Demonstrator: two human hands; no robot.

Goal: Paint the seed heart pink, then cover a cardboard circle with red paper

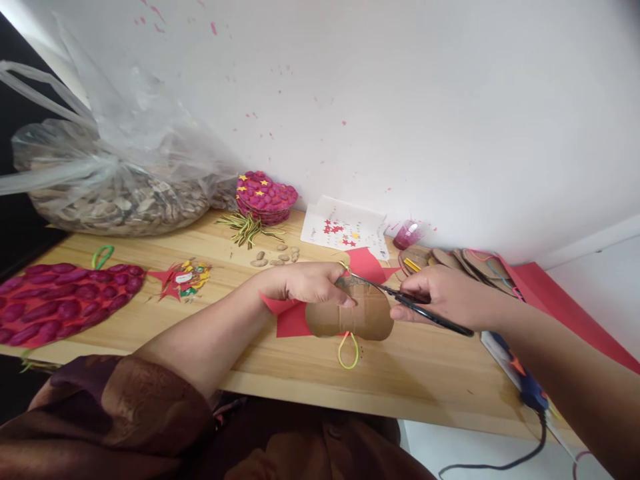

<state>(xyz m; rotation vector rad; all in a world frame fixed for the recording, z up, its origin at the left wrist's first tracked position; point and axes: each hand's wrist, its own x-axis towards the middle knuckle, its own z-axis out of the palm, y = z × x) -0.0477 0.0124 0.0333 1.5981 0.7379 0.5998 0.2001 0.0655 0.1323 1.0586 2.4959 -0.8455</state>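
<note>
My left hand point(305, 283) is closed round the top of a brown cardboard shape point(360, 319) backed with red paper point(293, 320), holding it above the wooden table point(280, 373). A yellow-green loop point(348, 350) hangs from the shape's lower edge. My right hand point(445, 297) grips black scissors point(420, 308), whose blades reach left to the cardboard's upper edge beside my left fingers.
A clear plastic bag of shells point(115, 193) sits at the back left. A red seed-covered heart point(55, 300) lies at the left edge, another point(265, 197) by the wall. Star-printed paper point(345, 230), cardboard cut-outs point(465, 263) and a blue glue gun point(527, 390) lie to the right.
</note>
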